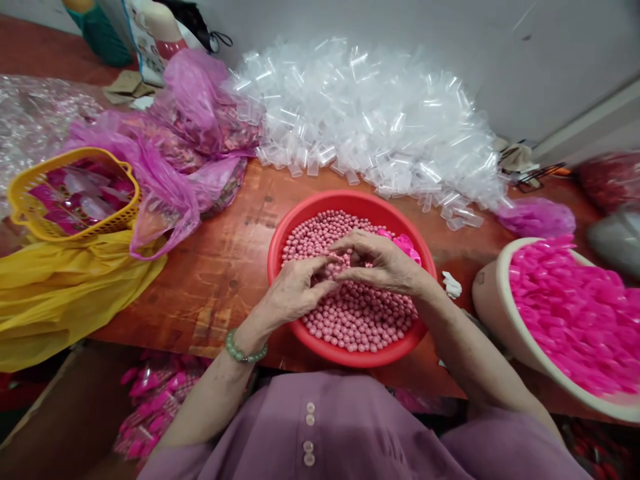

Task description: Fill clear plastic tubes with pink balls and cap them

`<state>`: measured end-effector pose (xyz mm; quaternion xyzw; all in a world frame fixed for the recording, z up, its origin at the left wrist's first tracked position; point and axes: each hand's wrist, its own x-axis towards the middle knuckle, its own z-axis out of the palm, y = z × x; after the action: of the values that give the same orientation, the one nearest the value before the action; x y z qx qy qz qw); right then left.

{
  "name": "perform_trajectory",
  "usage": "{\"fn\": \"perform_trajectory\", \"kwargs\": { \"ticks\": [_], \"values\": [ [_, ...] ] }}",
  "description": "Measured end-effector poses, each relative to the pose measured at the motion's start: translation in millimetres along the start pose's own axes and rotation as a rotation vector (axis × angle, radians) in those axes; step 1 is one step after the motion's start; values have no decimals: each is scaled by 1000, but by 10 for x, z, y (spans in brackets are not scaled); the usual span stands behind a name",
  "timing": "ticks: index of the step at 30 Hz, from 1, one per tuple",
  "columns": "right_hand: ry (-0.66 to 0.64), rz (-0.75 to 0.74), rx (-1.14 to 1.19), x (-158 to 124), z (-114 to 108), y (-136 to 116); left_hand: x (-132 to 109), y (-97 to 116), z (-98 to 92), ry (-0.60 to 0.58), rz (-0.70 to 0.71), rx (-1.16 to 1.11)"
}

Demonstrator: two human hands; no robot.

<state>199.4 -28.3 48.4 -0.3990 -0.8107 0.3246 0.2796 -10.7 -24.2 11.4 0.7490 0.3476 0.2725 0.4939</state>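
Observation:
A red plastic bowl [276,257] full of small pink balls [360,327] stands on the table in front of me. Above the balls, my left hand [303,287] and my right hand [383,263] meet with fingertips nearly touching. Both have their fingers bent in a pinch. Between them is something small, mostly hidden by the fingers, that I cannot make out against the balls. Several bright pink plastic pieces [407,248] lie on the balls at the bowl's far right, partly behind my right hand.
Behind the bowl rises a large heap of clear plastic tubes [370,113]. A cream tub [493,287] of bright pink plastic parts stands at right. To the left are a yellow basket [117,212], purple plastic bags [165,180] and a yellow bag [75,287]. A box below holds pink packs [155,407].

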Motion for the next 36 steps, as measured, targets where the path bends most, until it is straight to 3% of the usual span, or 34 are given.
{"fn": "perform_trajectory", "kwargs": {
  "ticks": [6, 12, 18, 21, 26, 29, 32, 36],
  "values": [
    [-59, -49, 45, 76, 44, -4, -1, -24, -20, 15, -10, -46],
    [65, 77, 96, -11, 47, 9, 13, -66, -55, 40, -59, -191],
    [30, 159, -117, -227, -181, 89, 30, -30, -38, 38, -132, -578],
    [63, 237, -378, -320, -318, 172, 10, 35, -21, 24, -137, -772],
    [-222, 554, -894, -372, -349, 305, 30, 103, -7, 4, -101, -746],
    [-282, 628, -983, -356, -286, 308, 72, 109, -17, 48, -94, -712],
    [-313, 665, -1031, -342, -241, 268, 92, 90, -21, -25, -147, -762],
    [-328, 617, -1002, -348, -223, 233, 82, 42, -15, -34, -189, -770]
  ]
}}
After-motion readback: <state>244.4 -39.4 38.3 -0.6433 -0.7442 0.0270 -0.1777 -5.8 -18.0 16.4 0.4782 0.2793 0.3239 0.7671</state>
